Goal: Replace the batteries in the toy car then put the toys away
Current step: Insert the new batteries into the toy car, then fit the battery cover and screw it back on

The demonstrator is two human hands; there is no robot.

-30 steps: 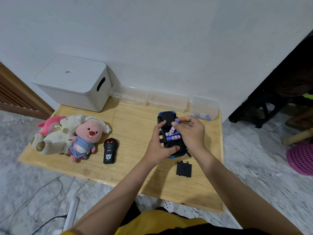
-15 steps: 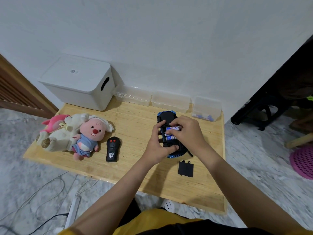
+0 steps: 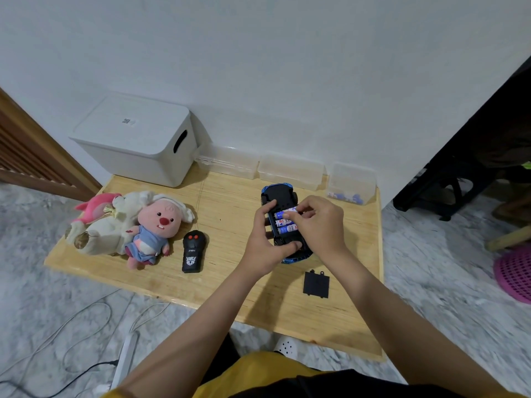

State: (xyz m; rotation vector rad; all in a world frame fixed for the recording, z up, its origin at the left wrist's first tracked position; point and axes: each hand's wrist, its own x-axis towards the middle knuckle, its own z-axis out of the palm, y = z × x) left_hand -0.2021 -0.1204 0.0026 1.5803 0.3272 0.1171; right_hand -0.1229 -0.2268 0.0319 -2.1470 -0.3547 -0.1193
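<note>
Head view: low wooden desk (image 3: 230, 202) set against a white wall, on a grey marbled floor. Toy car (image 3: 280, 196) lies upside down at desk centre-right, three batteries (image 3: 284, 224) seated in its open bay. Left hand (image 3: 265, 239) grips the car's left side. Right hand (image 3: 319, 222) pinches the top battery. Battery cover (image 3: 316, 284) lies just nearer. Remote control (image 3: 193, 251), plush toys (image 3: 149, 225), white storage box (image 3: 138, 139) to the left.

Pink basket (image 3: 514, 275) on marble floor at right; white power strip (image 3: 125, 359) with cables by table.
</note>
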